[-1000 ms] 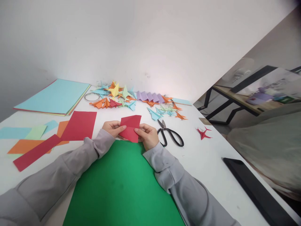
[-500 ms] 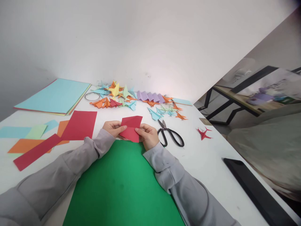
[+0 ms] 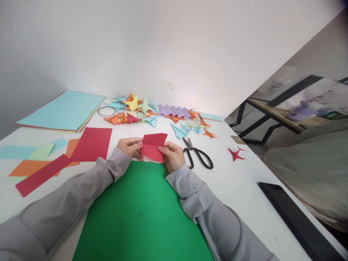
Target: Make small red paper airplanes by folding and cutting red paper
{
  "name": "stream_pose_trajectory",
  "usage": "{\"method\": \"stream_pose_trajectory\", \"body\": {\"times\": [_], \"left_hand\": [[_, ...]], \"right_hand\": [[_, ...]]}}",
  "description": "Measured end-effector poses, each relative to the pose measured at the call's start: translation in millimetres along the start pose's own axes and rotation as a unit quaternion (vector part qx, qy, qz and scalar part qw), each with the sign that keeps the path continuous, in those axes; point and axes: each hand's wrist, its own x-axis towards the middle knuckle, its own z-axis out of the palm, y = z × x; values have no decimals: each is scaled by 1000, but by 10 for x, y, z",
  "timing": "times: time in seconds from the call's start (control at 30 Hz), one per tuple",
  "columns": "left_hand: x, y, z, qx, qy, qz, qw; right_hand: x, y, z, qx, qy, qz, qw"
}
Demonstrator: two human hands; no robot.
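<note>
A small red sheet of paper (image 3: 153, 148) with a crease across its middle is held up between my two hands, above the far edge of a green mat (image 3: 146, 210). My left hand (image 3: 131, 148) pinches its left edge, some fingertips hidden behind it. On the right edge, my right hand (image 3: 173, 156) grips with the thumb in front and fingers behind. Black-handled scissors (image 3: 199, 156) lie just right of my right hand, blades pointing away.
Colored paper strips (image 3: 40, 175) and a larger red sheet (image 3: 94, 145) lie at left, near a stack of blue-topped paper (image 3: 65, 110). Folded paper pieces (image 3: 133, 108) line the wall. A red folded plane (image 3: 236, 154) and a long black object (image 3: 296, 221) are at right.
The red paper has shifted slightly right and turned a little. My left thumb has slid from its face toward the left edge, and my left hand has drawn slightly left.
</note>
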Motion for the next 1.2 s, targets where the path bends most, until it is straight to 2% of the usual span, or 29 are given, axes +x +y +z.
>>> {"method": "stream_pose_trajectory", "body": {"times": [0.3, 0.5, 0.63, 0.73, 0.87, 1.07, 1.2], "left_hand": [[-2, 11, 8, -7, 3, -5, 1000], [14, 51, -4, -27, 18, -24, 999], [31, 55, -35, -40, -10, -42, 998], [15, 37, -33, -40, -47, -13, 998], [-31, 20, 4, 2, -63, 47, 997], [-39, 14, 2, 83, -56, 47, 994], [-17, -6, -8, 88, -50, 50, 994]], "right_hand": [[-3, -5, -4, 1, -7, -16, 1000], [-31, -51, 26, 27, -19, 7, 999], [-26, -72, 22, 23, -15, 26, 999], [-7, -78, 4, 23, -15, 36, 999], [10, -82, -15, 16, -26, 44, 999], [-1, -92, -16, -2, -58, 38, 998], [-7, -96, -11, -11, -58, 39, 997]]}}
